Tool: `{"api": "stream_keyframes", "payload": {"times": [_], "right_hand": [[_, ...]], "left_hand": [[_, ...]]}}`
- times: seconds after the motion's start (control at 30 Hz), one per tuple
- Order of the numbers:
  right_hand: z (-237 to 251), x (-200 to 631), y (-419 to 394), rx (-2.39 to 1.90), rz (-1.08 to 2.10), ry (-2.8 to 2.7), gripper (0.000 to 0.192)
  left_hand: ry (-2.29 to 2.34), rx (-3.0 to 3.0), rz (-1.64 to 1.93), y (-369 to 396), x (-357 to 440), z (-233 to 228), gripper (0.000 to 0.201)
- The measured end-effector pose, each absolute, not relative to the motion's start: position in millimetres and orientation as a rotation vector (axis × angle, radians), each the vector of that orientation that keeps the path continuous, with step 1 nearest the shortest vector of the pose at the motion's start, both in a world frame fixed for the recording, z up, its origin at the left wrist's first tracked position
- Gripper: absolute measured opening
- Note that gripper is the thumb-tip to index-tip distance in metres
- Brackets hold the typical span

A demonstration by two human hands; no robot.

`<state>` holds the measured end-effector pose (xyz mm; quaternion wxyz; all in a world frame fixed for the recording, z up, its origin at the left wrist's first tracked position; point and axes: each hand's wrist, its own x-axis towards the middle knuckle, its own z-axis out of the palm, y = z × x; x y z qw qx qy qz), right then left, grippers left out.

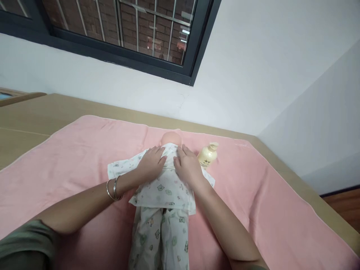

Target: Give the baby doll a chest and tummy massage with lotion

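A baby doll [171,138] lies on its back, its smooth head pointing away from me and its face not visible. It wears a white printed shirt [168,191] with the sleeves spread out to both sides, and matching trousers [174,236]. My left hand [152,164] rests flat on the left of the shirt's upper chest, fingers stretched out. On the other side, my right hand [189,164] lies on the shirt near the shoulder, its fingers extended and slightly apart. Neither hand grips anything that I can see.
A pale yellow pump bottle [207,156] stands just right of my right hand. Beneath everything is a pink blanket [236,187] with some creases, spread over a wooden surface [70,105]. Behind rises a white wall [239,67] with a dark-framed window [191,71].
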<state>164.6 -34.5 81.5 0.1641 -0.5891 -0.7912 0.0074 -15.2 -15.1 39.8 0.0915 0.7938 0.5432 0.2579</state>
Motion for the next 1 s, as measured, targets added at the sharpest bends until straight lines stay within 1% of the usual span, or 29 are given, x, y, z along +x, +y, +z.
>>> {"api": "stream_keyframes", "payload": {"times": [0.1, 0.23, 0.4, 0.5, 0.6, 0.73, 0.83, 0.93, 1.0], "right_hand": [[69.3, 150.7, -41.6, -1.484, -0.034, -2.261, 0.053], [55.2, 140.1, -46.8, -1.458, 0.093, -2.238, 0.050], [54.9, 140.6, -48.7, -1.396, 0.009, -2.094, 0.052], [54.9, 139.1, -49.0, -1.442, 0.065, -2.172, 0.050], [60.0, 139.2, -51.3, -1.503, 0.146, -2.229, 0.050], [70.9, 141.4, -56.9, -1.503, 0.094, -2.147, 0.054], [64.4, 139.1, -56.2, -1.497, 0.104, -2.151, 0.055], [50.8, 134.9, -51.5, -1.454, 0.124, -2.199, 0.052], [52.1, 134.3, -51.7, -1.363, 0.093, -2.138, 0.045]], "left_hand": [[1.522, 2.279, 0.755, -9.8, -21.4, 48.7, 0.045], [1.551, 2.137, 0.716, -2.6, -29.2, 58.0, 0.046], [1.521, 2.130, 0.697, -0.9, -30.2, 58.3, 0.046], [1.512, 2.124, 0.736, -2.1, -28.6, 56.5, 0.046], [1.531, 2.077, 0.789, -2.9, -28.4, 55.6, 0.047], [1.575, 2.000, 0.921, -4.3, -29.2, 54.8, 0.046], [1.573, 1.962, 1.021, -6.2, -28.7, 53.9, 0.046], [1.551, 1.945, 1.130, -8.2, -27.9, 54.1, 0.043], [1.518, 1.955, 1.196, -10.3, -27.4, 55.9, 0.040]]}}
